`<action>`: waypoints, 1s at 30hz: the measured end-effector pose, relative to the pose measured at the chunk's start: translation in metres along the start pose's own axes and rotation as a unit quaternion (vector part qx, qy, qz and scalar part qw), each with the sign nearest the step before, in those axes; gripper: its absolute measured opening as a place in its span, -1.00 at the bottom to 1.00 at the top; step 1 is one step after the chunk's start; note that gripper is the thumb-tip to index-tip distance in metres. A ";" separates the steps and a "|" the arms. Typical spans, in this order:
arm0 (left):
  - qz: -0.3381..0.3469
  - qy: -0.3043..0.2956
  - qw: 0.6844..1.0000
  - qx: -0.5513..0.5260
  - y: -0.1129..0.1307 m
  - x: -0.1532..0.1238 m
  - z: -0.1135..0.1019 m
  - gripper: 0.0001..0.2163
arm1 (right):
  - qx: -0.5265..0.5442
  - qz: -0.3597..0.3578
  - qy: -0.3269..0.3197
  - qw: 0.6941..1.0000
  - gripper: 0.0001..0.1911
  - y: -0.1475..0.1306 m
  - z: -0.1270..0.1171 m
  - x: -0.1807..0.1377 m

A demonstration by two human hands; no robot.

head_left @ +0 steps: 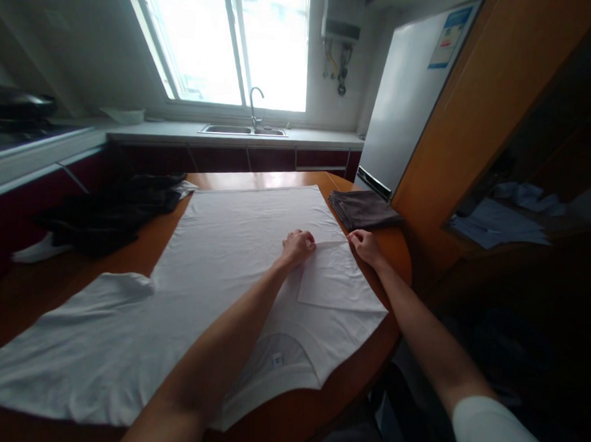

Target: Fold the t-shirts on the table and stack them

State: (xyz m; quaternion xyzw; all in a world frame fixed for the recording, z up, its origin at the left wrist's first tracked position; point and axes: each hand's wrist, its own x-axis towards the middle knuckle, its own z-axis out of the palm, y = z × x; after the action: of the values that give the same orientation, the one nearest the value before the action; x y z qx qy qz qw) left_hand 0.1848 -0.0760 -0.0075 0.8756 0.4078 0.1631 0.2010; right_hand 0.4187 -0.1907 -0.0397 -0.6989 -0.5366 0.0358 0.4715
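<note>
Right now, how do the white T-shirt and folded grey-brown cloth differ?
The white T-shirt is mostly spread out; the grey-brown cloth is folded. The T-shirt spans much of the wooden table; the cloth covers a small patch. Both lie on that table.

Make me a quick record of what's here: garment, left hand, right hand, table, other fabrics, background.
Garment: white cloth T-shirt, spread out, neckline nearest the wearer, right-hand sleeve folded inward
Left hand: pinching the folded sleeve's far inner corner
Right hand: pinching its far outer corner
Table: orange-brown wood, rounded at right
Other fabrics: dark grey-brown folded cloth at right; rumpled black fabric at left
Background: steel sink, silver-grey refrigerator
</note>
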 end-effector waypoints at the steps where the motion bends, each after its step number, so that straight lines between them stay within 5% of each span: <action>1: 0.009 0.001 1.000 -0.010 0.000 0.001 0.001 -0.84 | 0.001 -0.002 -0.001 1.000 -0.74 0.000 0.000 0.000; 7: 0.015 0.022 0.995 -0.093 0.003 0.001 -0.001 -0.80 | 0.016 -0.021 -0.017 1.000 -0.77 -0.003 0.001 -0.002; 11: 0.002 -0.010 0.999 -0.049 0.004 0.000 -0.009 -0.67 | 0.019 -0.013 -0.012 1.000 -0.76 -0.003 0.001 -0.002; 15: 0.028 -0.163 0.985 -0.048 0.005 -0.002 -0.032 -0.49 | 0.021 -0.016 -0.011 1.000 -0.75 -0.003 0.001 -0.001; 21: 0.045 -0.476 0.868 -0.133 0.008 -0.017 -0.071 -0.28 | 0.023 -0.020 -0.012 0.999 -0.75 -0.001 0.002 -0.002; 24: 0.057 -0.523 0.842 -0.119 0.012 -0.022 -0.072 -0.29 | 0.023 -0.018 -0.017 0.999 -0.75 0.000 0.002 -0.001; 30: 0.070 -0.527 0.843 -0.085 0.012 -0.018 -0.060 -0.42 | 0.018 -0.009 -0.022 1.000 -0.75 0.002 0.002 -0.001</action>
State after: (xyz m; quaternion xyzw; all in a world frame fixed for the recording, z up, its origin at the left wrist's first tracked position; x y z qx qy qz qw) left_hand 0.1543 -0.0834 0.0481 0.8355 0.1622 -0.2750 0.4473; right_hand 0.4186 -0.1899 -0.0423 -0.6843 -0.5521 0.0565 0.4729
